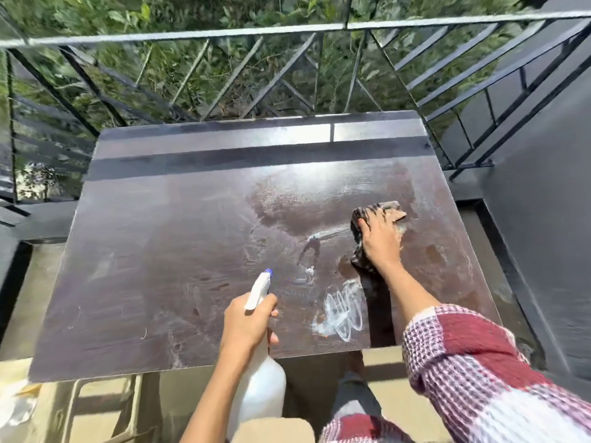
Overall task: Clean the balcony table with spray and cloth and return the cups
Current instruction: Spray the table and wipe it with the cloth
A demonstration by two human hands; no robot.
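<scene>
Dark wooden bench [153, 251] on a railed balcony, wet smears on its right half. Near edge: left hand [248, 321] raised, grip wrapped round the neck of a white spray bottle [260, 372], nozzle aimed forward. Farther out, right arm extended, right hand [380, 238] palm-down, fingers spread, pressing a dark cloth [361, 219] flat on bench. Beyond: black railing [224, 33], foliage.
</scene>
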